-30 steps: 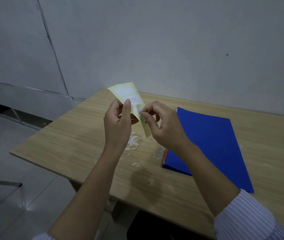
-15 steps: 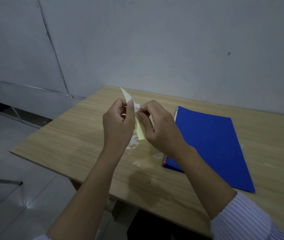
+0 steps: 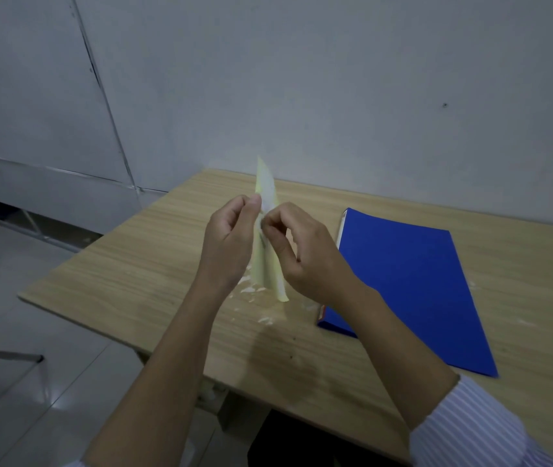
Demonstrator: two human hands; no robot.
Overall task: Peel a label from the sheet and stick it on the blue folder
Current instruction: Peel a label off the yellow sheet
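Observation:
I hold a pale yellow label sheet (image 3: 266, 264) upright in the air above the table, edge-on to the camera. My left hand (image 3: 228, 244) pinches the sheet from the left near its middle. My right hand (image 3: 305, 251) pinches at a white label (image 3: 266, 200) on the sheet with thumb and forefinger; whether the label has lifted off is too small to tell. The blue folder (image 3: 413, 291) lies flat and closed on the table to the right of my hands, partly hidden by my right forearm.
The wooden table (image 3: 140, 274) stands against a grey wall. White paper scraps (image 3: 255, 291) lie on it under my hands. The table's left and near edges drop to a tiled floor, where a metal leg (image 3: 2, 353) shows at left.
The sheet has turned from facing the camera to edge-on and more upright. Both hands have stayed close together on it, with the right fingers working at the label.

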